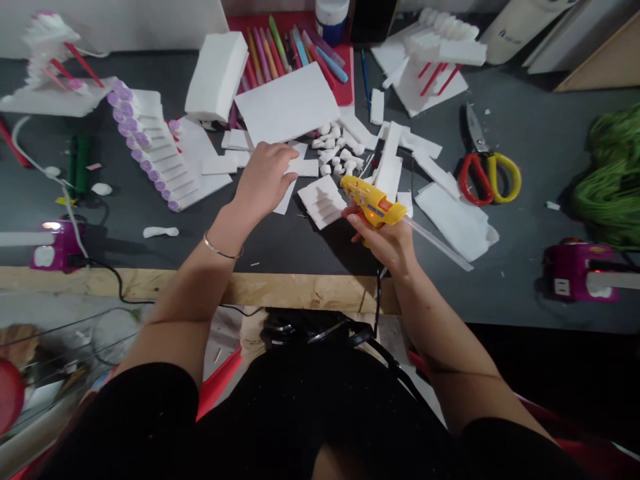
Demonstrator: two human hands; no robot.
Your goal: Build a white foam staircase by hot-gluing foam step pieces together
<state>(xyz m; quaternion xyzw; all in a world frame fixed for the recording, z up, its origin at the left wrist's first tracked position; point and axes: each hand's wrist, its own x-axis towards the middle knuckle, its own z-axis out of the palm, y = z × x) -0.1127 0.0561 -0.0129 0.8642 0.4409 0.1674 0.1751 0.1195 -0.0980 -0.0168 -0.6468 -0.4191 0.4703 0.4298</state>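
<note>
My right hand (384,239) is wrapped round a yellow hot glue gun (369,199), its nozzle pointing up and left and a long clear glue stick (440,245) sticking out of its back. Just left of the nozzle lies a small white foam piece (323,201) with ridges like steps. My left hand (267,175) hovers over or rests on white foam strips (306,167), thumb and fingers apart; I see nothing held in it. Between the hands and a little beyond them sits a heap of small white twisted pieces (337,148).
Red-and-yellow scissors (481,177) lie at the right, near a white folded sheet (457,220). A white stair model with purple rolls (150,143) stands left; another model with red posts (435,63) is at the back. Purple power sockets (580,270) and green yarn (613,180) are far right.
</note>
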